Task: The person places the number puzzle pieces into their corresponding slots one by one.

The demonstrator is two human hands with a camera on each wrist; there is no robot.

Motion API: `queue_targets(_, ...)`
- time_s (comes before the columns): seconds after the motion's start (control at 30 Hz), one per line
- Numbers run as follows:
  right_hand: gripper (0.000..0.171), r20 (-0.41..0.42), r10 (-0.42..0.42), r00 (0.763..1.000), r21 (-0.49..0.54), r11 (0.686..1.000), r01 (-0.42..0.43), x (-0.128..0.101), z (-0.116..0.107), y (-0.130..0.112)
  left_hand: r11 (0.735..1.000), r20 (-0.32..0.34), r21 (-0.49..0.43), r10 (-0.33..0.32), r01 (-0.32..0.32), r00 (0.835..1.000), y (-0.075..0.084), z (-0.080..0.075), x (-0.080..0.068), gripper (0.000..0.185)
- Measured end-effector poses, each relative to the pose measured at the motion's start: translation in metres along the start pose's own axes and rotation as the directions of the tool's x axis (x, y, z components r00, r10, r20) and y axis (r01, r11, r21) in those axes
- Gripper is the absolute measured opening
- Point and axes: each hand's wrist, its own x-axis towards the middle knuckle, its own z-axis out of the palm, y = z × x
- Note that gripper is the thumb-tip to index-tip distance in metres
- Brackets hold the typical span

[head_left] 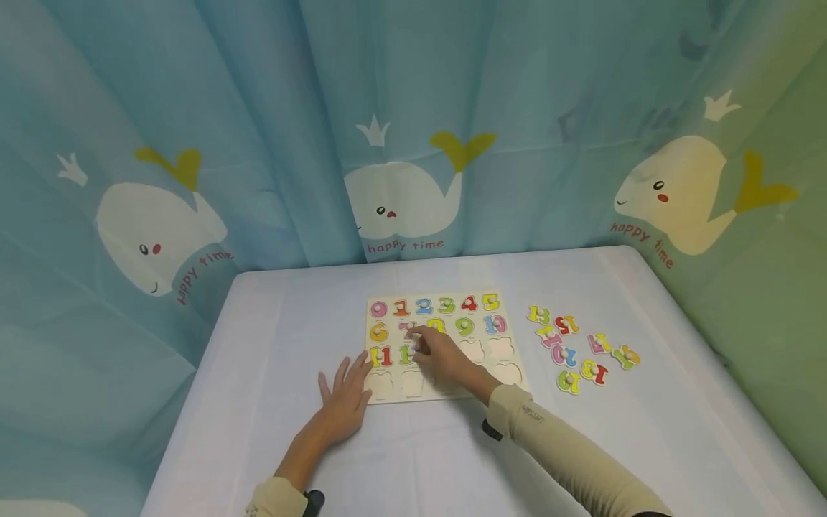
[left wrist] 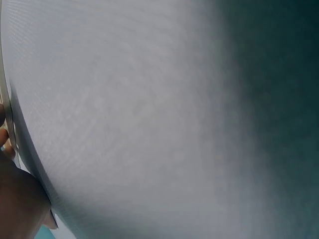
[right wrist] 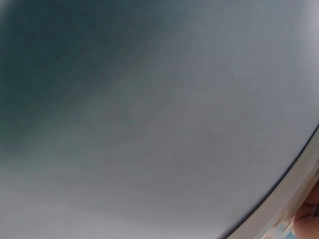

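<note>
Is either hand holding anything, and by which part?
Left hand: nothing; fingers spread at the puzzle board. Right hand: fingers partly cover the number piece beside the 11; whether they pinch it cannot be told.

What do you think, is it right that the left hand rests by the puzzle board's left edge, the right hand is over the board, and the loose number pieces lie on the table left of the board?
Not quite: the head view shows the loose number pieces lying on the table right of the puzzle board, not left.
</note>
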Motion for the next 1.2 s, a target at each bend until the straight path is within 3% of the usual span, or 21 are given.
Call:
queue_targets(0.13, 0.043, -0.012, 0.044, 0.999, -0.003, 0.999, -0.044, -0.008, -0.007, 0.005, 1.0, 0.004, -0.003, 0.001, -0.001, 1.0, 0.0, 0.0, 0.0, 0.051)
queue_targets(0.37, 0.011, -0.137, 0.056, 0.989, -0.006, 0.998, -0.057, -0.017, -0.035, 0.027, 1.0, 0.005, -0.011, 0.001, -0.001, 1.0, 0.0, 0.001, -0.001, 0.053)
queue_targets(0.67, 0.009, -0.242, 0.065, 0.968, -0.111, 0.989, -0.095, -0.043, -0.086, 0.07, 1.0, -0.005, -0.011, 0.001, -0.001, 1.0, -0.001, 0.002, 0.001, 0.053)
queue_targets(0.77, 0.013, -0.355, 0.09, 0.931, -0.145, 0.978, -0.149, -0.049, -0.102, 0.084, 1.0, -0.002, 0.001, 0.001, -0.001, 1.0, -0.002, 0.002, 0.002, 0.052)
queue_targets(0.87, 0.021, -0.485, 0.142, 0.863, -0.17, 0.953, -0.252, -0.053, -0.115, 0.095, 1.0, -0.006, 0.008, 0.0, 0.0, 1.0, -0.003, 0.002, 0.001, 0.052)
queue_targets(0.97, 0.031, -0.549, 0.227, 0.804, -0.162, 0.915, -0.369, -0.058, -0.125, 0.106, 1.0, -0.009, -0.004, 0.009, -0.009, 1.0, -0.002, 0.001, 0.0, 0.051)
queue_targets(1.07, 0.035, -0.538, 0.297, 0.789, -0.122, 0.899, -0.421, -0.06, -0.133, 0.115, 1.0, -0.008, -0.01, 0.016, -0.016, 1.0, 0.0, 0.001, -0.001, 0.051)
queue_targets(1.2, 0.034, -0.518, 0.292, 0.804, -0.108, 0.91, -0.4, -0.06, -0.14, 0.12, 1.0, -0.014, 0.003, 0.018, -0.018, 1.0, 0.002, 0.0, -0.001, 0.05)
